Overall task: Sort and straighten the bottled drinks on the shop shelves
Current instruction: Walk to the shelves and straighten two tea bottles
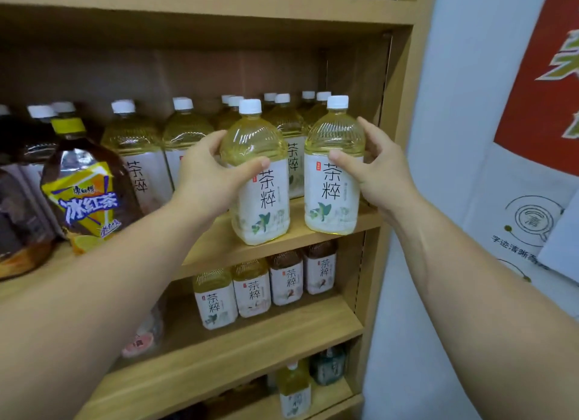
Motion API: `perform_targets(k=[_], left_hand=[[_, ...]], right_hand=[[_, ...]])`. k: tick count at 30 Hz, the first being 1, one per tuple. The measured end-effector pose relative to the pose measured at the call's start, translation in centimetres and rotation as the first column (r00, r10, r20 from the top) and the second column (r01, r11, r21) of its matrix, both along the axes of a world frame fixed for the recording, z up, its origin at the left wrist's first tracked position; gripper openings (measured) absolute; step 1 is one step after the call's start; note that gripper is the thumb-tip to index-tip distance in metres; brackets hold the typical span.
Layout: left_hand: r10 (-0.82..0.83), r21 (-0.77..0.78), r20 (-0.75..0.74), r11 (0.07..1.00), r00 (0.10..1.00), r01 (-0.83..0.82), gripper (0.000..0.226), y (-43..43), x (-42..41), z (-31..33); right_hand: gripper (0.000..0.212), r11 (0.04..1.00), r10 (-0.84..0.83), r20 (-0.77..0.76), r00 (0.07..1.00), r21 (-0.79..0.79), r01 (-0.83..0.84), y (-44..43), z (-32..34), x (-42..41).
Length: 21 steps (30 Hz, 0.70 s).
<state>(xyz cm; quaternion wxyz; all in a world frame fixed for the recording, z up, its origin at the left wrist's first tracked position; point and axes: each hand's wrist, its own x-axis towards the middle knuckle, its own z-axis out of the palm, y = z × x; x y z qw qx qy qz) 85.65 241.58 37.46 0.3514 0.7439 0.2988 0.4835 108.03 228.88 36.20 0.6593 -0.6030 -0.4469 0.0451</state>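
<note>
- Pale-yellow tea fills the two front bottles on the middle shelf [219, 247]: the left front bottle [260, 181] and the right front bottle [333, 175] stand upright at the shelf's front edge, labels facing out, a gap between them.
- Left hand [206, 175] is wrapped round the left front bottle, thumb across its label; right hand [376, 169] is clasped on the right front bottle from its outer side.
- Behind them, rows of like tea bottles [185, 131] look orderly, though one label at the left seems turned aside.
- Further left, the dark iced-tea bottle [87, 194] leans and sits crowded among others; that stretch looks unsorted.
- On the lower shelf [266, 335], the small tea bottles [250, 291] stand in a neat front row.
- My judgement: this corner is nearly straightened; the left side remains.
</note>
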Motion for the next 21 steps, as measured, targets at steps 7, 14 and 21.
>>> perform_targets(k=[7, 14, 21], left_hand=[[0.155, 0.131, -0.127, 0.982, 0.980, -0.139, 0.076, -2.3, -1.4, -5.0], [0.086, 0.064, -0.129, 0.995, 0.988, -0.078, 0.080, -0.6, 1.9, -5.1], [0.030, 0.048, -0.092, 0.999, 0.995, -0.026, 0.071, 0.3, 4.4, -6.4]], right_hand=[[0.089, 0.956, -0.293, 0.193, 0.936, 0.065, 0.286, -0.2, -6.7, -1.6], [0.072, 0.942, -0.335, 0.168, 0.927, 0.078, 0.327, 1.0, -8.4, 0.1], [0.090, 0.956, -0.289, 0.230, 0.929, 0.010, 0.295, 1.5, -10.3, 0.9]])
